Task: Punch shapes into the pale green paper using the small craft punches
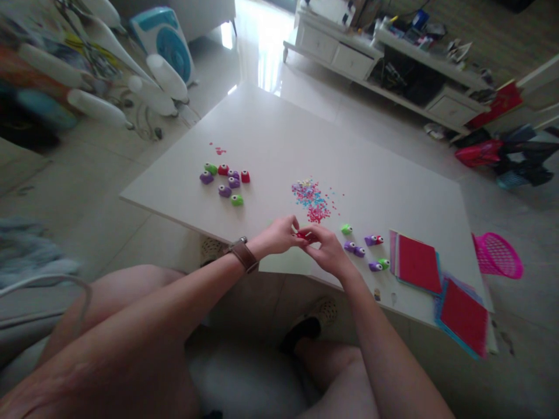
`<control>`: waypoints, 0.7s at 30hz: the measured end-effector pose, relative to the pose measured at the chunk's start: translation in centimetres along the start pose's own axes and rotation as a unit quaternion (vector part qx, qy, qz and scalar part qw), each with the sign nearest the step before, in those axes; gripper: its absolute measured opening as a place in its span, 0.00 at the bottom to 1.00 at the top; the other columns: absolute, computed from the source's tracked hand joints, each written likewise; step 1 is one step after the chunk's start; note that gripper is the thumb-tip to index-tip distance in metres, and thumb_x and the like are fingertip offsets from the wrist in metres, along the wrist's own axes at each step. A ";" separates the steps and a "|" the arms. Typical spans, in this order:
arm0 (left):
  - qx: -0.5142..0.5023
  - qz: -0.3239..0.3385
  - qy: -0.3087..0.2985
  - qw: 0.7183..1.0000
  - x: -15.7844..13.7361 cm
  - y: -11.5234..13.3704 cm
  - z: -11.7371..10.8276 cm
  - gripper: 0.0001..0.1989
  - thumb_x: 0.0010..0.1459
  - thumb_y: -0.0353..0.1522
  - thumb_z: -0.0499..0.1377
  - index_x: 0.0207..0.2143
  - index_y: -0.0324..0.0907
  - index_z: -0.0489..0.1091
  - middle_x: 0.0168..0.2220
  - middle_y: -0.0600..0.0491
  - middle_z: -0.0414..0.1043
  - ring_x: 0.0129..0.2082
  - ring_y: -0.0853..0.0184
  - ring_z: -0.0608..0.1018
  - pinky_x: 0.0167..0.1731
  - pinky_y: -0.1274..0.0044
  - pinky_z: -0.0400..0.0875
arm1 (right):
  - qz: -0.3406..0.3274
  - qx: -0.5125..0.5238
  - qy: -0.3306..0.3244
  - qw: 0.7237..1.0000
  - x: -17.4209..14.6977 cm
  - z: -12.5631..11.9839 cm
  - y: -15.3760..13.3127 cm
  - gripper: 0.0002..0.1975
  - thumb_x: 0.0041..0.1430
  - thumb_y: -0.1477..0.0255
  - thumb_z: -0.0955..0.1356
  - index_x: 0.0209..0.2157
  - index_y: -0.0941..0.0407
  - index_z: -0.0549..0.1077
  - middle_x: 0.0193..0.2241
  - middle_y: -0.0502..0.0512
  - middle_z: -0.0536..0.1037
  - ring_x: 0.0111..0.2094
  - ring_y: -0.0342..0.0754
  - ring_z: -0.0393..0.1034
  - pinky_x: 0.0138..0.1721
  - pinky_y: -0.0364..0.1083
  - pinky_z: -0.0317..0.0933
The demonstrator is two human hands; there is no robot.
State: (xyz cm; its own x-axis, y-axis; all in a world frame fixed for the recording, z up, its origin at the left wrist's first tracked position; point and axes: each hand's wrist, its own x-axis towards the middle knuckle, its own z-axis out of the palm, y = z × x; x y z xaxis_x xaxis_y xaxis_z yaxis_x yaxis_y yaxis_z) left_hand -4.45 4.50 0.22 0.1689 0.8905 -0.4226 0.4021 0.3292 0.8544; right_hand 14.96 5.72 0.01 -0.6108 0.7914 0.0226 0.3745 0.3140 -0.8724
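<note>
Above the near edge of the white table (279,139), my left hand (280,234) and my right hand (326,247) meet with fingers pinched together. Between their fingertips is a small red piece (301,235), mostly covered, so its exact kind does not show. Just beyond the hands lies a loose pile of tiny pink, blue and pale confetti pieces (312,203). To the right stand several small one-eyed toy figures, among them a green figure (346,229) and a purple figure (350,247). Another group sits at the left, including a red figure (245,176).
Two stacks of coloured sheets topped in red, an upper stack (419,263) and a lower stack (463,317), lie at the table's right end. A few pink bits (220,151) are at the far left. A pink basket (498,255) stands beyond the right edge.
</note>
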 end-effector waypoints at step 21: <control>0.424 0.086 0.060 0.900 -2.6 -1.4 -0.5 0.14 0.67 0.32 0.61 0.54 0.41 0.71 0.55 0.41 0.74 0.54 0.53 0.76 0.47 0.67 0.72 | 0.075 -0.197 0.037 0.977 0.0 -1.6 2.5 0.08 0.54 0.80 0.69 0.35 0.54 0.75 0.35 0.53 0.81 0.38 0.52 0.76 0.45 0.51 0.68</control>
State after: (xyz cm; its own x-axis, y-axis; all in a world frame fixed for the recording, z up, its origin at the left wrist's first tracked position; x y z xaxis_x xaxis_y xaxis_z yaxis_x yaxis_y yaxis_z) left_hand -5.90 1.92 0.29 0.2162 0.9499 -0.2259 0.9298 -0.1297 0.3446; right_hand 16.97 7.35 -1.42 -0.4815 0.8754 -0.0434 0.7049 0.3574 -0.6126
